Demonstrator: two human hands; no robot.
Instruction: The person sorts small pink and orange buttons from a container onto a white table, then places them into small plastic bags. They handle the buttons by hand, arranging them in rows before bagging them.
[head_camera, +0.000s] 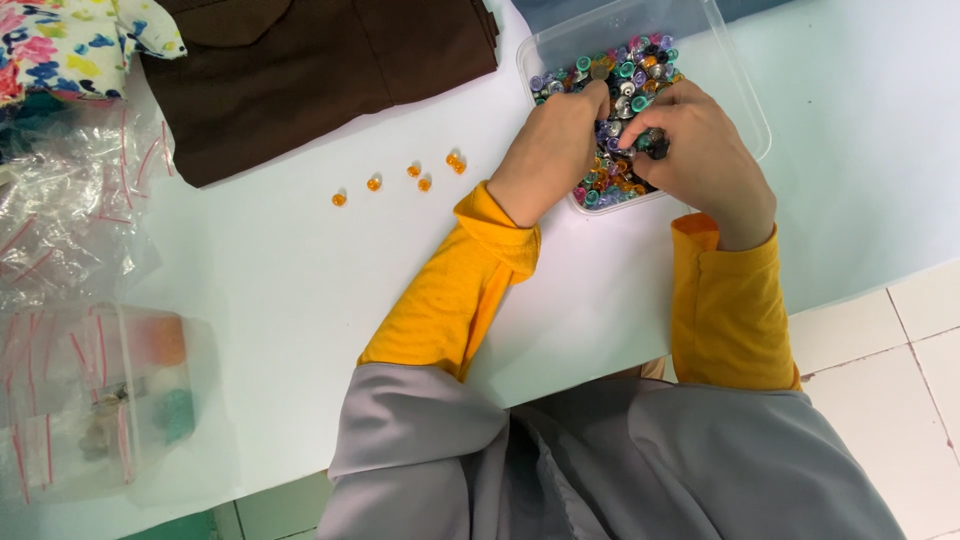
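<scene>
looking down, near edge: grey garment (600, 460) fills the bottom, with yellow sleeves (450, 290) running up onto the white table (300, 300).
near left: clear plastic bags (70, 390) with red-striped seals, holding blurred orange and teal bits.
left hand: left hand (550, 150) reaches into the clear plastic tub (740, 100), fingers curled down among the mixed coloured beads (625, 75); cannot tell whether it has hold of any.
right hand: right hand (700, 150) sits just beside the left, fingers bent and pinched round a small dark piece (652, 143) over the tub.
mid table: six orange beads (420, 180) lie in a loose row, apart from the tub, left of the left hand.
far: brown cloth (320, 70) lies flat, with floral cloth (60, 45) at the far left corner.
</scene>
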